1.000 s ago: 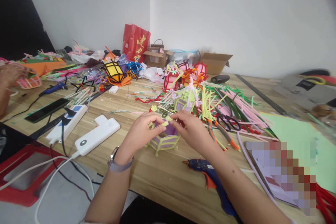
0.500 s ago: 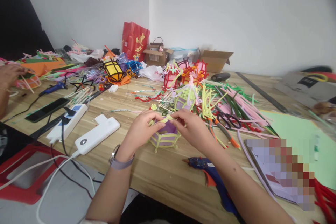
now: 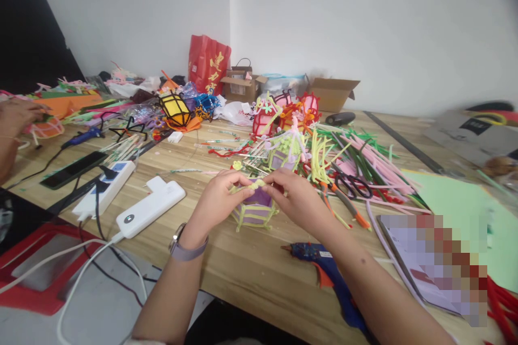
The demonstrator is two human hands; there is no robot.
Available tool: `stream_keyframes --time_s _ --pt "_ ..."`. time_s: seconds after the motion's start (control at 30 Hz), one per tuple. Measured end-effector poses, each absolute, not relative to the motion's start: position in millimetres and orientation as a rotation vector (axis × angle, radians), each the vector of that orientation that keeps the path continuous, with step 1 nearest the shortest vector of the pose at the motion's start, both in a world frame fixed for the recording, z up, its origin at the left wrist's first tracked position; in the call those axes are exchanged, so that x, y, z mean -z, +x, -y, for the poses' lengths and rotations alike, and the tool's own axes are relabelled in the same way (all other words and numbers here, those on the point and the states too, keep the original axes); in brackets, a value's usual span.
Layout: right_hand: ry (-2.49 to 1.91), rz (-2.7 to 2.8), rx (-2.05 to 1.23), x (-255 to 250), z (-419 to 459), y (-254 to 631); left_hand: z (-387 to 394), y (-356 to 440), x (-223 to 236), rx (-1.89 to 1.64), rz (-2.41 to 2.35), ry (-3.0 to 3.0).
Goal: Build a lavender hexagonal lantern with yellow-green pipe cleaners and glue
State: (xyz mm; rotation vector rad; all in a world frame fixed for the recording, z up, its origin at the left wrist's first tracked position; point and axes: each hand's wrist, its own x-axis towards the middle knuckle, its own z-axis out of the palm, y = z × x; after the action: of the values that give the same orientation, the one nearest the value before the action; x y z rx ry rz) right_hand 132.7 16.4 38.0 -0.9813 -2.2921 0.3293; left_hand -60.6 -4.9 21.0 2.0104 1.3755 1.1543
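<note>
My left hand (image 3: 226,194) and my right hand (image 3: 288,190) meet above a small purple lantern (image 3: 254,213) framed with yellow-green pipe cleaners. Between the fingertips of both hands is a small yellow-green pipe-cleaner piece (image 3: 256,184), pinched from either side; its exact shape is partly hidden by my fingers. The lantern sits on the table right below, its upper rim partly covered by the hands. Just beyond my left fingers lies a little yellow flower (image 3: 237,165). A blue glue gun (image 3: 311,252) rests beneath my right forearm.
Pliers with orange handles (image 3: 350,207), black scissors (image 3: 353,186) and pipe cleaners (image 3: 374,164) lie to the right, beside a tablet (image 3: 421,264). Finished lanterns (image 3: 285,153) stand beyond my hands. Left are a power bank (image 3: 151,209) and a power strip (image 3: 104,188). Another person's hand (image 3: 16,118) works far left.
The yellow-green bits at my left and right fingertips have come together over the lantern. The lantern has shifted slightly under my hands. At far left, the other person's hand has moved a little.
</note>
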Motion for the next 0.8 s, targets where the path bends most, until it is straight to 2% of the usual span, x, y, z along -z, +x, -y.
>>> stream_keyframes --time_s 0.8 --pt "-1.031 2.250 -0.311 -39.5 -17.9 130.5 5.3 -53.3 -20.3 -1.221 -1.505 1.925"
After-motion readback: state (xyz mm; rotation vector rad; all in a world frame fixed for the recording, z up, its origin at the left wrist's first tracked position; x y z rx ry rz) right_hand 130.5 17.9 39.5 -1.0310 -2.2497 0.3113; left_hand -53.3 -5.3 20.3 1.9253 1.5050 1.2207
